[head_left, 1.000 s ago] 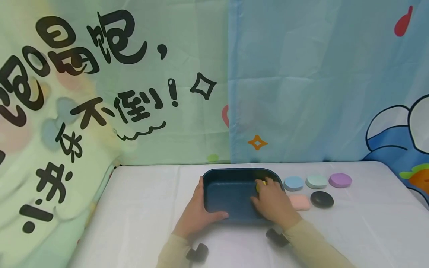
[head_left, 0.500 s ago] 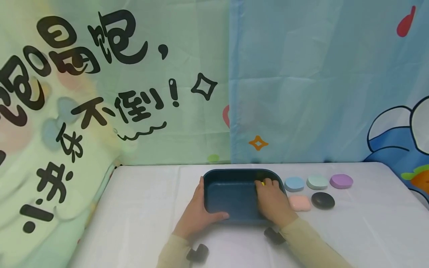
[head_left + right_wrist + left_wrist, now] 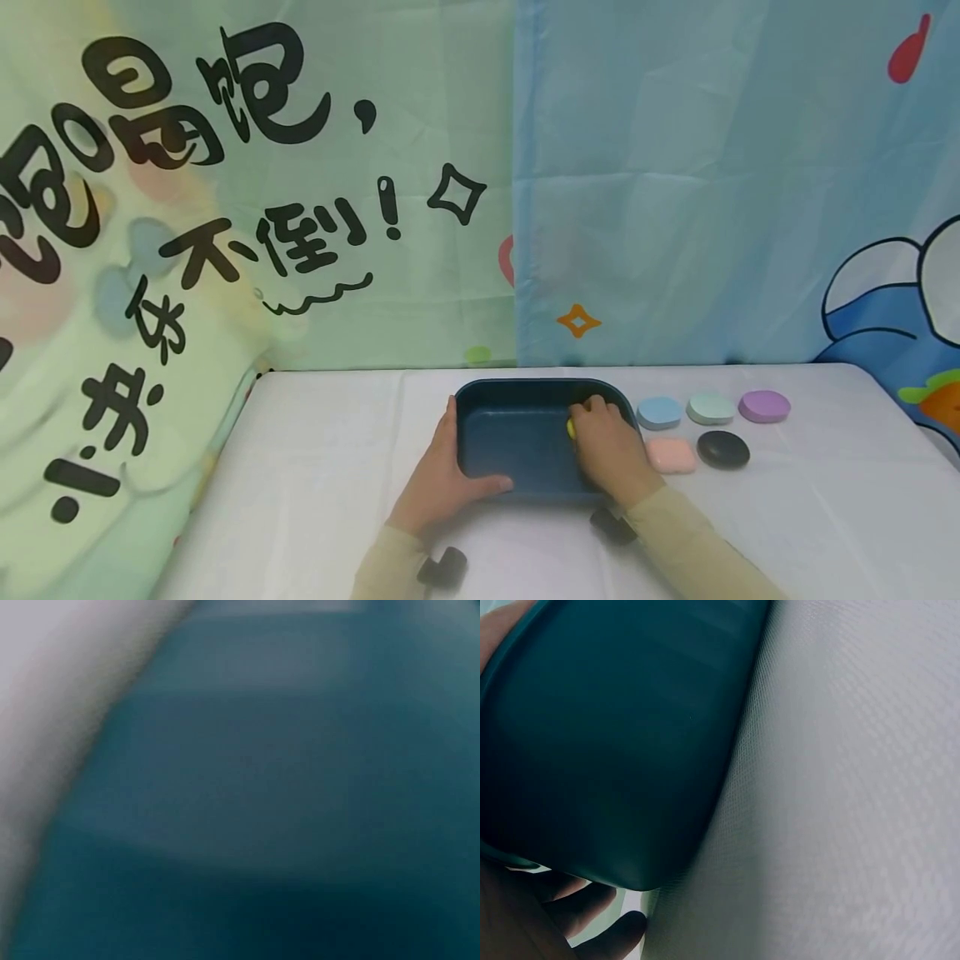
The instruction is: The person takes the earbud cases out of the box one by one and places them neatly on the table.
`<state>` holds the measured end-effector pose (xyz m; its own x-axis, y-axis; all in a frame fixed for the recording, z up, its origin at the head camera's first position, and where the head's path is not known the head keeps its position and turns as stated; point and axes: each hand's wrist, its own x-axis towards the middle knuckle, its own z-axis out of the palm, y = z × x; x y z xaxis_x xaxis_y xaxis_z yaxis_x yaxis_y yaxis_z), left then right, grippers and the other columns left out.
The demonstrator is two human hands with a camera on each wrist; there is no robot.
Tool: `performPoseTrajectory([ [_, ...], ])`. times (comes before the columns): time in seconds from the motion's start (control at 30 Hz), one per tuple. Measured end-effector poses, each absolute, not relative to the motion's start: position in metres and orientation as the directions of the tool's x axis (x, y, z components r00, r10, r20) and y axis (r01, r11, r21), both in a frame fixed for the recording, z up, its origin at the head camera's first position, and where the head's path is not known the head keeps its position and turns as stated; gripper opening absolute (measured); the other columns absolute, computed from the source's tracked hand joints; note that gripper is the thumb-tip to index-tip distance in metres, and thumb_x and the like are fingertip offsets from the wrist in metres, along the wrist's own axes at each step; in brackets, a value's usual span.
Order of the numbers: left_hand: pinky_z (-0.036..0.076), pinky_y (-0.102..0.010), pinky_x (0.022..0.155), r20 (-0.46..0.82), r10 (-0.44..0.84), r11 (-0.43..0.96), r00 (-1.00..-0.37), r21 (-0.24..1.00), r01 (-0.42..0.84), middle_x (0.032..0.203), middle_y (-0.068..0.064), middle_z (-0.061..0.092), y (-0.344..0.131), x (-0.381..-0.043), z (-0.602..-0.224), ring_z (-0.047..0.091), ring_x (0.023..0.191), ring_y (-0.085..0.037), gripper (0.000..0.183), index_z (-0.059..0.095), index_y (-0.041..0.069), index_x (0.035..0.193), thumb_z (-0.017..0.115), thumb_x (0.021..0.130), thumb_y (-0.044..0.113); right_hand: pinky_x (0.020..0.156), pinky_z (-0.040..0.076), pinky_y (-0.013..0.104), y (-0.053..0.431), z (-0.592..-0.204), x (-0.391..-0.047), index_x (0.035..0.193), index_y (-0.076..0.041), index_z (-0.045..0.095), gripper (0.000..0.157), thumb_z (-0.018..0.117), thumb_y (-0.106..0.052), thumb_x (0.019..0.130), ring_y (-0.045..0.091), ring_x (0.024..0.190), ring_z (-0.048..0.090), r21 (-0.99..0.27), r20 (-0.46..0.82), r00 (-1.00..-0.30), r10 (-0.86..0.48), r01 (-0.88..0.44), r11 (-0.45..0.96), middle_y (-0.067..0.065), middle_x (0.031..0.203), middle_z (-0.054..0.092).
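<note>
A dark blue rectangular tray stands on the white-covered table. My left hand holds its near left corner, fingers along the left side and thumb over the front rim. The left wrist view shows the tray's outer wall up close, with some of my left fingers at its end. Inside the tray's right part, my right hand, fingers curled, holds a small yellow soap bar, mostly hidden by the hand. In the right wrist view only the blurred tray wall shows, not the hand.
Right of the tray lie soap-like bars: light blue, mint, purple, pink and black. The pink and light blue ones sit close to the tray's right wall. A printed curtain hangs behind the table.
My right hand has turned and shifted slightly inside the tray; its fingers are more curled, and the yellow soap now shows at their left side. The left hand and tray stay put.
</note>
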<state>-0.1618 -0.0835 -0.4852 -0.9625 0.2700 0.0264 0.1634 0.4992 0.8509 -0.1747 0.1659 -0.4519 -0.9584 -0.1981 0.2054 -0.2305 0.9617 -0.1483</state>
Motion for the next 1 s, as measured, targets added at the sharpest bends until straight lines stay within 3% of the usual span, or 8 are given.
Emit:
performPoseTrajectory([
  [0.23, 0.025, -0.051, 0.118, 0.033, 0.268, 0.494, -0.963, 0.853, 0.167, 0.168, -0.008, 0.009, -0.084, -0.162, -0.486, 0.014, 0.152, -0.026, 0.132, 0.002, 0.009, 0.162, 0.087, 0.072, 0.054, 0.069, 0.056, 0.046, 0.165, -0.451, -0.174, 0.112, 0.008, 0.068, 0.036, 0.078, -0.003, 0.08, 0.035, 0.089, 0.057, -0.188, 0.189, -0.963, -0.193, -0.228, 0.955, 0.022, 0.102, 0.059],
  [1.0, 0.025, -0.051, 0.118, 0.038, 0.267, 0.486, -0.963, 0.857, 0.169, 0.168, -0.009, 0.01, -0.083, -0.161, -0.485, 0.015, 0.152, -0.027, 0.132, 0.002, 0.009, 0.162, 0.087, 0.072, 0.053, 0.067, 0.053, 0.042, 0.173, -0.431, -0.161, 0.112, 0.003, 0.07, 0.038, 0.074, -0.005, 0.075, 0.034, 0.089, 0.056, -0.226, 0.294, -0.927, -0.232, -0.303, 0.926, 0.018, 0.106, 0.061],
])
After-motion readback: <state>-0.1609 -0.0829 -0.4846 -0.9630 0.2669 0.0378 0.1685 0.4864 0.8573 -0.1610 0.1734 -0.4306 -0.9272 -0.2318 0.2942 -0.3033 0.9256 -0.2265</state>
